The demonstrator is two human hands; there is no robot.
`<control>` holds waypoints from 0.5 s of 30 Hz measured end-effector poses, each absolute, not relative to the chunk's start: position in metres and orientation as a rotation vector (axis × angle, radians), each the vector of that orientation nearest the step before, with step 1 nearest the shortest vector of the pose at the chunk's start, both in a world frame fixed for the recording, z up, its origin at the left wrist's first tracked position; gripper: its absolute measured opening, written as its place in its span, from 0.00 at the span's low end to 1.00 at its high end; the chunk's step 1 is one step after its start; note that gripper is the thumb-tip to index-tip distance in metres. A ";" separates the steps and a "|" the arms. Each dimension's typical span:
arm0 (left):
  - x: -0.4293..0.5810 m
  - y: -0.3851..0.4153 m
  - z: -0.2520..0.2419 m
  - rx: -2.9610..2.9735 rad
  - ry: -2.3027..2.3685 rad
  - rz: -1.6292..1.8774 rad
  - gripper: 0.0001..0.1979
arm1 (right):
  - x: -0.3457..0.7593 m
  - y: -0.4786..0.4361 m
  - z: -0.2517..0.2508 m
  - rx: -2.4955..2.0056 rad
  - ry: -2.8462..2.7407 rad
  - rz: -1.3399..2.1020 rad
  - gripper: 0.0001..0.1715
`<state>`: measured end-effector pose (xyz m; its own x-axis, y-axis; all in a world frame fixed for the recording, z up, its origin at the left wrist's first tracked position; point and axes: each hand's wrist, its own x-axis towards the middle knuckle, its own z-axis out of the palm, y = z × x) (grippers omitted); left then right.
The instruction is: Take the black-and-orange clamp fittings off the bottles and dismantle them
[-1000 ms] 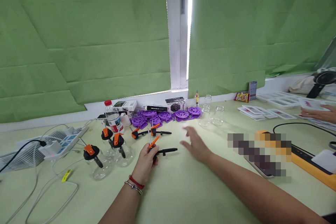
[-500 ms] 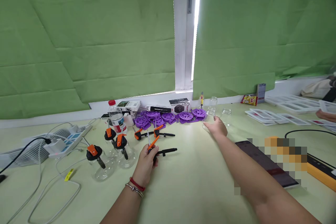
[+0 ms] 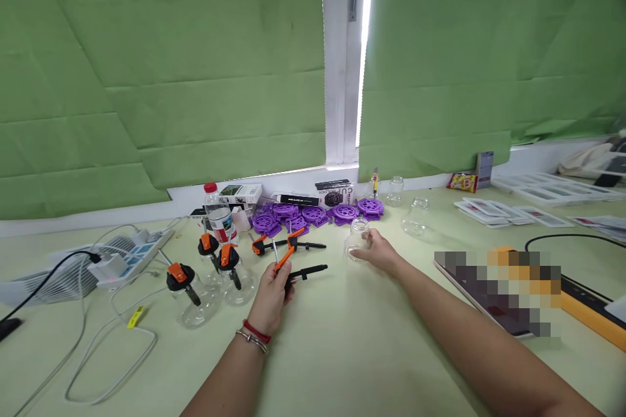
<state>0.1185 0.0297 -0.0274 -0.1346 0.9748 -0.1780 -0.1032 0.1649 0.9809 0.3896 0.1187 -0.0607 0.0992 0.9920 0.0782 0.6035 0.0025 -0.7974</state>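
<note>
My left hand (image 3: 270, 294) is closed around a black-and-orange jar lid (image 3: 307, 272) with a metal tube and a black stem sticking out. My right hand (image 3: 382, 253) grips a clear jar (image 3: 359, 227) from its right side, just in front of the purple parts; whether the jar touches the table I cannot tell. Two similar lids, one at the left (image 3: 263, 246) and one at the right (image 3: 304, 245), lie beyond my left hand. Three jars with such lids fitted, the nearest being a lidded jar (image 3: 196, 314), stand left of it. An open clear jar (image 3: 417, 220) and another jar (image 3: 395, 192) stand right of the purple parts.
Purple plastic parts (image 3: 313, 215) lie in a row at the back, before a cup holder box (image 3: 335, 194). A water bottle (image 3: 222, 220) and a power strip (image 3: 128, 262) with cables are at left. To the right are a tablet (image 3: 482, 296), flat packs (image 3: 489, 212) and white trays (image 3: 548, 190).
My right hand has come left and nearer from the group of jars, bringing a clear jar with it. My left hand still holds the lid in nearly the same place.
</note>
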 end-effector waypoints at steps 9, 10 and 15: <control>0.116 0.028 -0.028 0.936 1.306 1.263 0.21 | 0.380 0.080 -0.022 -1.431 -2.033 0.401 0.33; 0.116 0.028 -0.029 0.946 1.299 1.264 0.21 | 0.380 0.078 -0.022 -1.419 -2.062 0.354 0.34; 0.119 0.027 -0.031 1.010 1.285 1.258 0.21 | 0.374 0.066 -0.033 -1.402 -2.138 0.314 0.36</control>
